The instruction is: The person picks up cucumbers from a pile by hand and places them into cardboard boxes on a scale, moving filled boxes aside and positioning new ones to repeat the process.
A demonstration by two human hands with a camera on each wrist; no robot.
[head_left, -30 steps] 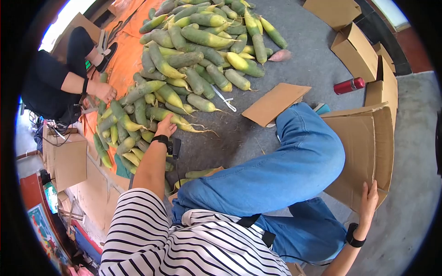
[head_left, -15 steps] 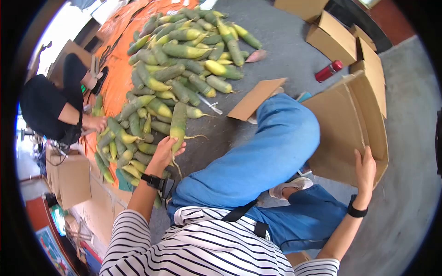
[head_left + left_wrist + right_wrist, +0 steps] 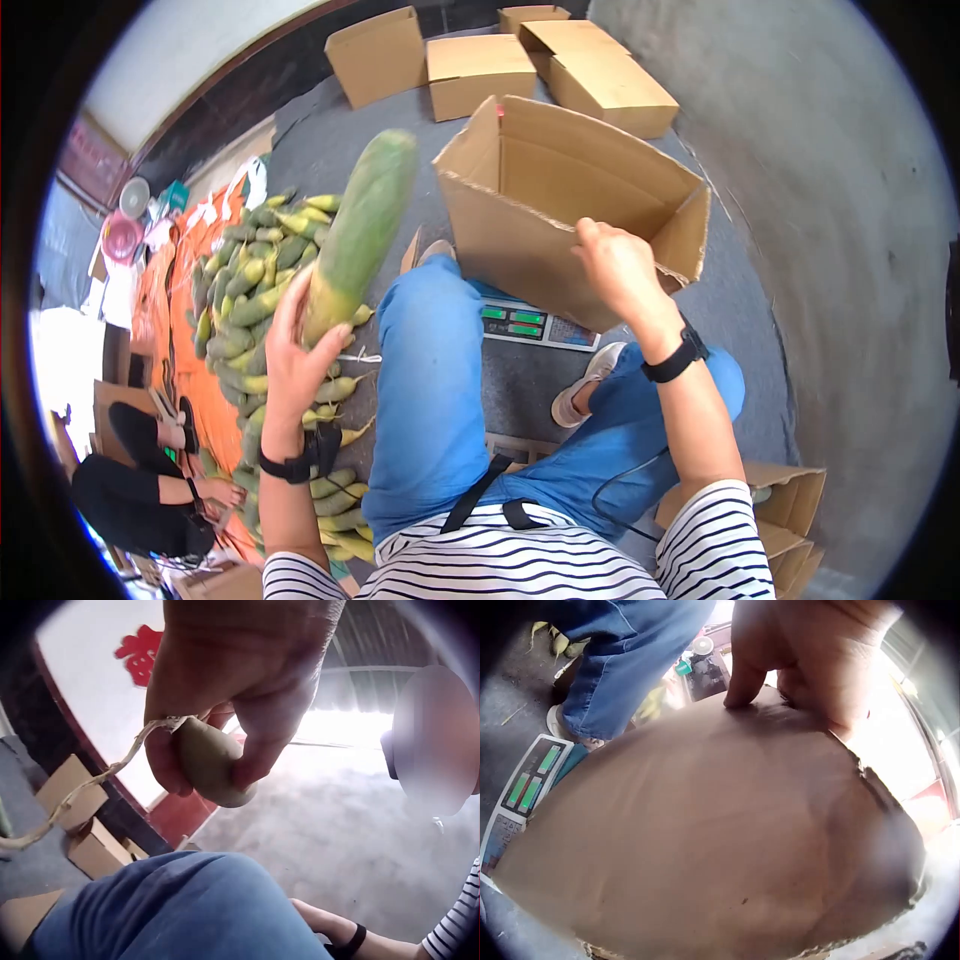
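Observation:
My left hand [image 3: 290, 370] grips a large green radish [image 3: 365, 220] by its yellowish lower end and holds it up, left of the open cardboard box [image 3: 530, 245]. In the left wrist view the fingers and thumb of the left hand [image 3: 240, 682] pinch round the radish [image 3: 214, 761], whose thin root trails to the left. My right hand [image 3: 620, 270] holds the near top edge of the box, with the fingers bent over the rim. The right wrist view has the right hand [image 3: 802, 660] on the edge of the brown cardboard [image 3: 705, 825].
A radish pile [image 3: 250, 290] lies on the floor and an orange sheet [image 3: 180, 340] at left. A scale [image 3: 540, 325] with green displays sits beneath the box. More cartons [image 3: 480, 75] stand at the back. Another person's arm [image 3: 215, 490] reaches in at lower left.
My left hand has taken a radish from the pile and lifted it. The head view has swung to the right, and the box now shows its open top, with my right hand still on it.

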